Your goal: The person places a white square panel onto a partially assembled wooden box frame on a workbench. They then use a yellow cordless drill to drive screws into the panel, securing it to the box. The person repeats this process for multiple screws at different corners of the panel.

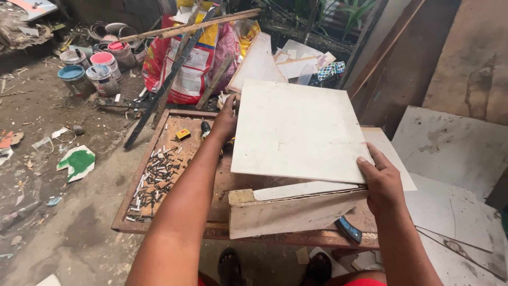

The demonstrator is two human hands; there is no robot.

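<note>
between both hands [382, 182], white tile [299, 130]

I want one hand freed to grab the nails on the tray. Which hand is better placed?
Left hand: it grips the white tile at its far left edge, just beside the nails. The right hand holds the opposite near corner.

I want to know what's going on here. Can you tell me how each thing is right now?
White tile: lifted, held flat at two corners.
Left hand: gripping the tile's far corner.
Right hand: gripping its near corner.
Nails: scattered on the tray.
Paint cans: standing, lids on.
</note>
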